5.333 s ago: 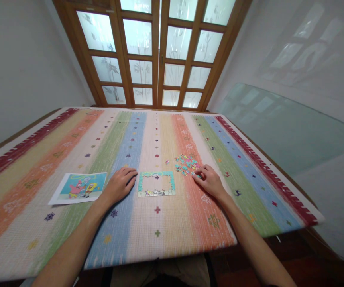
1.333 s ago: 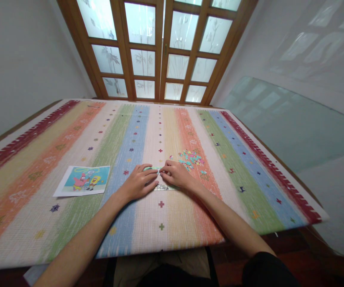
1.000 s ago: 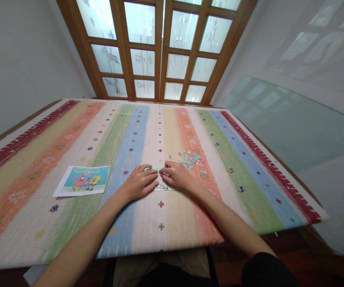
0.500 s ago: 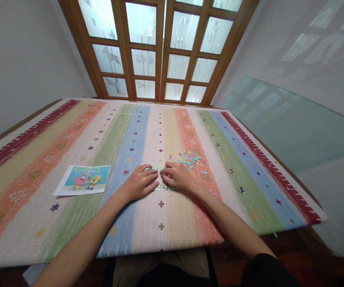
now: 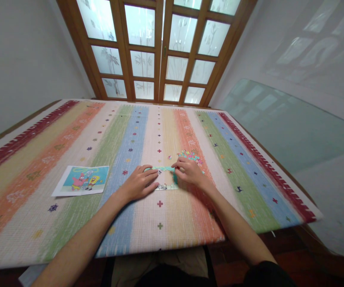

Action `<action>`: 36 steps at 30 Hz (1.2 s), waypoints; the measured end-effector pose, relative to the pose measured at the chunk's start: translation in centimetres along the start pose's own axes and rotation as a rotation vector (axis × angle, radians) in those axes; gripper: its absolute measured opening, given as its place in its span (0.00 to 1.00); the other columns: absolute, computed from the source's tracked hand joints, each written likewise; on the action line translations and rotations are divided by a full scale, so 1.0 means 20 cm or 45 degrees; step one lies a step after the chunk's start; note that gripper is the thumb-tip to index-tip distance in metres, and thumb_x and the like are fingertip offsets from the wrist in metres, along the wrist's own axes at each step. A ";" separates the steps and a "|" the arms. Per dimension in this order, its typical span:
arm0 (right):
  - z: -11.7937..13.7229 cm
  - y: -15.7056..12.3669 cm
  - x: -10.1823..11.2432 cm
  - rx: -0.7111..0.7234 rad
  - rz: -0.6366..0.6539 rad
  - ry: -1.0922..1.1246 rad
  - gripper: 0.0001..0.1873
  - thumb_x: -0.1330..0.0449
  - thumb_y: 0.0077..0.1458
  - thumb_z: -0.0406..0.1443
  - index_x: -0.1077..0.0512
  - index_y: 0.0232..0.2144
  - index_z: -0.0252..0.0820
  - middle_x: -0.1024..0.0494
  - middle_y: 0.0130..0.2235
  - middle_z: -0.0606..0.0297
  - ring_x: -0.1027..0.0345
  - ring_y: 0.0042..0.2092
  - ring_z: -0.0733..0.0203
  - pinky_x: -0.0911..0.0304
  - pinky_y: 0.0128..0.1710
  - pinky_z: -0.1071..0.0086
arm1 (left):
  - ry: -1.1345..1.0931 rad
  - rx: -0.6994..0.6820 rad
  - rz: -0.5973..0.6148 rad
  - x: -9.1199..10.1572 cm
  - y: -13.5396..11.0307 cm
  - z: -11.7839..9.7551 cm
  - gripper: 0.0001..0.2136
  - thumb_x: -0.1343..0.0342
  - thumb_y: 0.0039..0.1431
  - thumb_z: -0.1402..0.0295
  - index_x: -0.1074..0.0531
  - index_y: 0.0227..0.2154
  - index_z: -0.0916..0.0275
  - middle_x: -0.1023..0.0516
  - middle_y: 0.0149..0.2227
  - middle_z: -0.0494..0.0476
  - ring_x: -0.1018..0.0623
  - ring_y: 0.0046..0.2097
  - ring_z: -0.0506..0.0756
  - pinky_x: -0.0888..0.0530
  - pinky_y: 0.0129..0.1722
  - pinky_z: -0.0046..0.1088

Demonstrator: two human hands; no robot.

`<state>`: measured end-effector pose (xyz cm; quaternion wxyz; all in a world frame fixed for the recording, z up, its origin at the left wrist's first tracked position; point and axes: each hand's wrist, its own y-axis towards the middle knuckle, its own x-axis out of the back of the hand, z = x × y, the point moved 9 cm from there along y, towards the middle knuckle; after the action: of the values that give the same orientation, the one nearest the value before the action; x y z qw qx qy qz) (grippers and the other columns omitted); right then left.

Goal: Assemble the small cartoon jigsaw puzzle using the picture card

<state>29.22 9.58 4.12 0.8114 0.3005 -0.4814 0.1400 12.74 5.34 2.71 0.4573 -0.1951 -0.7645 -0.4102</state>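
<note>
A jigsaw border (image 5: 167, 186) lies flat in front of me, with tablecloth showing through its middle. Its top strip is teal and its bottom strip pale with dark marks. My left hand (image 5: 142, 181) rests over its left side, open, fingers stretched out across the edge. My right hand (image 5: 187, 172) is at the upper right corner, thumb and fingertips pressed together; whatever they hold is too small to make out. Just behind that hand is a pile of loose jigsaw pieces (image 5: 189, 154), partly covered by it. A single piece (image 5: 170, 158) sits apart, left of the pile.
A printed cartoon picture (image 5: 83, 180) lies on the striped tablecloth (image 5: 112, 159) to my left. A small thin object (image 5: 93, 106) is at the far left of the table. Wooden glass doors (image 5: 160, 52) stand behind, and a glass panel (image 5: 291, 123) leans at right.
My right hand has moved rightward from the middle of the jigsaw border to its upper right corner, uncovering more of the middle. My left hand has stayed in place.
</note>
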 end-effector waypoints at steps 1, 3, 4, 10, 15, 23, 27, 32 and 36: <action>-0.03 -0.02 0.02 -0.021 -0.031 0.014 0.09 0.41 0.56 0.30 0.19 0.34 0.40 0.23 0.33 0.60 0.31 0.35 0.59 0.40 0.36 0.67 | -0.002 0.002 0.005 0.00 0.00 0.00 0.13 0.46 0.68 0.62 0.24 0.51 0.58 0.19 0.52 0.59 0.27 0.56 0.65 0.30 0.53 0.47; -0.09 -0.05 0.07 -0.062 -0.098 0.040 0.10 0.41 0.55 0.29 0.19 0.32 0.40 0.24 0.32 0.61 0.32 0.33 0.60 0.40 0.36 0.67 | -0.006 0.008 0.018 0.00 0.00 0.00 0.13 0.47 0.69 0.62 0.24 0.50 0.58 0.19 0.51 0.59 0.27 0.56 0.65 0.30 0.53 0.47; -0.12 -0.07 0.09 -0.076 -0.115 0.051 0.10 0.41 0.54 0.29 0.19 0.32 0.40 0.24 0.31 0.61 0.33 0.32 0.61 0.40 0.35 0.68 | -0.010 0.011 0.028 -0.01 0.00 0.00 0.13 0.47 0.69 0.61 0.23 0.49 0.58 0.19 0.51 0.59 0.27 0.56 0.64 0.30 0.53 0.47; -0.31 -0.21 0.25 -0.206 -0.263 0.036 0.10 0.42 0.55 0.33 0.20 0.30 0.41 0.25 0.28 0.64 0.35 0.28 0.62 0.42 0.32 0.69 | -0.003 0.044 0.090 -0.02 0.00 0.01 0.13 0.48 0.69 0.60 0.23 0.48 0.58 0.20 0.53 0.58 0.28 0.57 0.64 0.31 0.55 0.47; -0.46 -0.32 0.32 -0.344 -0.307 -0.019 0.09 0.39 0.56 0.38 0.19 0.33 0.42 0.25 0.29 0.63 0.35 0.27 0.62 0.40 0.32 0.68 | -0.013 0.055 0.063 -0.01 0.00 0.02 0.15 0.49 0.70 0.60 0.26 0.53 0.58 0.20 0.53 0.58 0.28 0.57 0.64 0.31 0.55 0.46; -0.56 -0.41 0.28 -0.456 -0.355 -0.079 0.10 0.41 0.55 0.36 0.19 0.32 0.44 0.23 0.34 0.60 0.29 0.35 0.56 0.35 0.39 0.63 | 0.063 0.197 -0.002 0.05 -0.03 0.15 0.18 0.49 0.69 0.57 0.31 0.57 0.58 0.22 0.56 0.61 0.28 0.58 0.63 0.32 0.57 0.47; -0.56 -0.42 0.28 -0.462 -0.377 -0.075 0.10 0.42 0.55 0.37 0.20 0.33 0.43 0.24 0.34 0.59 0.29 0.36 0.55 0.35 0.40 0.62 | 0.139 0.298 0.017 0.08 -0.07 0.24 0.19 0.52 0.70 0.56 0.30 0.56 0.60 0.22 0.55 0.63 0.28 0.58 0.64 0.32 0.58 0.49; -0.54 -0.41 0.26 -0.422 -0.315 -0.041 0.06 0.39 0.53 0.38 0.23 0.28 0.44 0.25 0.32 0.61 0.30 0.35 0.56 0.36 0.39 0.63 | 0.209 0.409 0.049 0.09 -0.12 0.35 0.20 0.60 0.73 0.59 0.29 0.55 0.63 0.24 0.57 0.64 0.29 0.61 0.64 0.32 0.60 0.49; -0.53 -0.42 0.25 -0.407 -0.266 -0.024 0.06 0.39 0.53 0.37 0.23 0.28 0.43 0.25 0.32 0.60 0.31 0.35 0.55 0.36 0.39 0.62 | 0.252 0.451 0.082 0.06 -0.16 0.40 0.21 0.61 0.72 0.62 0.28 0.55 0.65 0.26 0.60 0.66 0.29 0.62 0.64 0.33 0.62 0.50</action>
<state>43.37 9.22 1.64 0.8543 0.2174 -0.4714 -0.0261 5.69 9.92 0.34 0.5703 -0.0948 -0.7694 -0.2717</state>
